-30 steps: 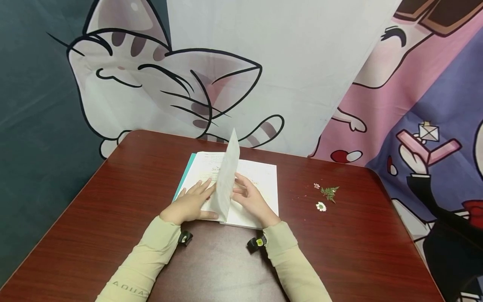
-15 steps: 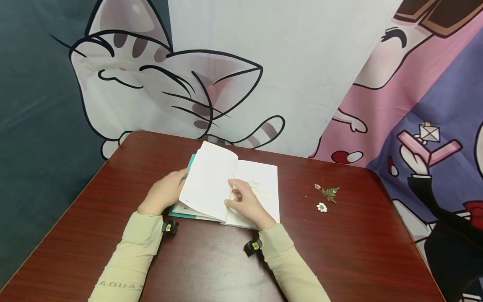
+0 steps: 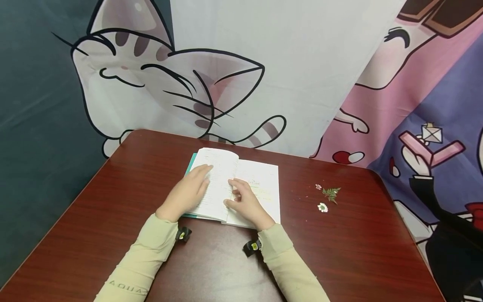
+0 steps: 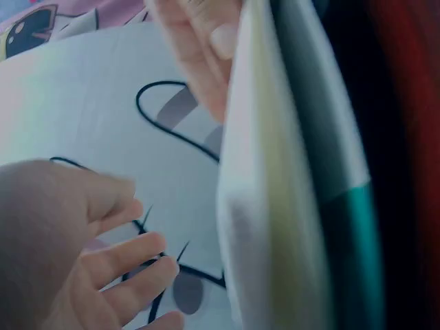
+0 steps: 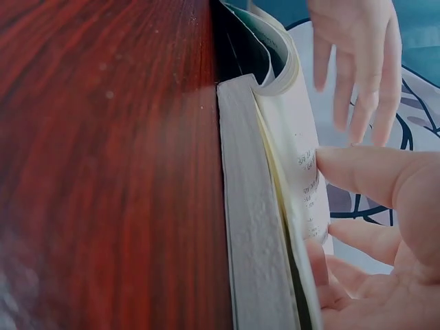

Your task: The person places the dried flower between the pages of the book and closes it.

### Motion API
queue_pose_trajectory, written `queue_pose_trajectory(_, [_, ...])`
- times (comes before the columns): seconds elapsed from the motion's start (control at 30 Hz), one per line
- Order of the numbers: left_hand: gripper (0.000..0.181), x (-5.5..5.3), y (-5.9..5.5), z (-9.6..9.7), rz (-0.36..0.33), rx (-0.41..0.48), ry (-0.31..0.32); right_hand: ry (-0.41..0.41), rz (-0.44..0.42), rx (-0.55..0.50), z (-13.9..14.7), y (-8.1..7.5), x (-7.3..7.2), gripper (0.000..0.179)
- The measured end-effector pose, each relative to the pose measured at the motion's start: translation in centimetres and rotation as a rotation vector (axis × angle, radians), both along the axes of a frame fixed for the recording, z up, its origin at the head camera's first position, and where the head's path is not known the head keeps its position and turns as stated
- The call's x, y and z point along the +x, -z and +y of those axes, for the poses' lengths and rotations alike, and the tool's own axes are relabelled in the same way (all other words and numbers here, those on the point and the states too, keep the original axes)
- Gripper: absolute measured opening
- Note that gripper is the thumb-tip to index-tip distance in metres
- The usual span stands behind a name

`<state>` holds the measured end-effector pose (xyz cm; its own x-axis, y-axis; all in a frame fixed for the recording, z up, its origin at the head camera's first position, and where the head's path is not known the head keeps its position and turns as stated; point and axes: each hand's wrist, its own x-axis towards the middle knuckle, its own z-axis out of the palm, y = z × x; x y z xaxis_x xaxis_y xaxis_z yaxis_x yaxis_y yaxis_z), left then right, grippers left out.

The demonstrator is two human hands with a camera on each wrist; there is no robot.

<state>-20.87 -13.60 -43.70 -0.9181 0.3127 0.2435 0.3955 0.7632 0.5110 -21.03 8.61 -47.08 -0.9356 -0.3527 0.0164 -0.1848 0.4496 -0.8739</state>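
An open book (image 3: pixel 260 176) lies on the table, its turquoise cover showing along the left edge. My left hand (image 3: pixel 185 191) is over the left-hand page, fingers extended; the left wrist view shows this hand (image 4: pixel 96 261) with a gap between its fingers and the pages (image 4: pixel 240 206). My right hand (image 3: pixel 249 203) rests by the book's middle fold. From the right wrist, my right hand's thumb (image 5: pixel 364 168) touches the printed page (image 5: pixel 302 151), its other fingers loosely bent. The left hand (image 5: pixel 361 55) appears beyond, fingers pointing down.
To the right of the book, a small pink flower (image 3: pixel 318 186), a green fern-like sprig (image 3: pixel 331 193) and a white daisy (image 3: pixel 322 207) lie on the brown table (image 3: pixel 351 247). A cartoon-printed cloth (image 3: pixel 294 63) hangs behind the table's far edge.
A raised leaf has turned over to the left and now lies down. My left hand went out to the book's left edge, then came back over the page. The right hand stayed near the fold.
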Motion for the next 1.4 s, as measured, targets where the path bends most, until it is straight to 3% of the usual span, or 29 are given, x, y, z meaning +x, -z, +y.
queue_pose_trajectory(0.23, [0.063,0.1,1.5,0.4,-0.115,-0.082,0.112,-0.012,0.006,0.01,0.1,0.0,-0.1,0.066])
queue_pose_trajectory(0.47, [0.075,0.3,1.9,0.4,-0.192,-0.165,0.173,-0.015,-0.001,0.019,0.3,-0.2,-0.2,0.064])
queue_pose_trajectory(0.77, [0.09,0.5,1.8,0.4,-0.324,-0.224,0.172,0.006,-0.032,0.001,0.7,-0.1,-0.4,0.061])
queue_pose_trajectory(1.07, [0.091,0.9,2.3,0.5,-0.372,-0.247,0.16,0.076,-0.072,-0.011,1.8,-1.5,-0.1,0.049])
queue_pose_trajectory(1.2, [0.091,1.1,2.4,0.5,-0.373,-0.249,0.158,0.108,-0.029,0.026,3.0,-2.4,-0.2,0.042])
queue_pose_trajectory(1.4, [0.09,1.1,2.3,0.5,-0.373,-0.246,0.163,0.138,0.127,0.093,6.0,-4.0,-0.8,0.03])
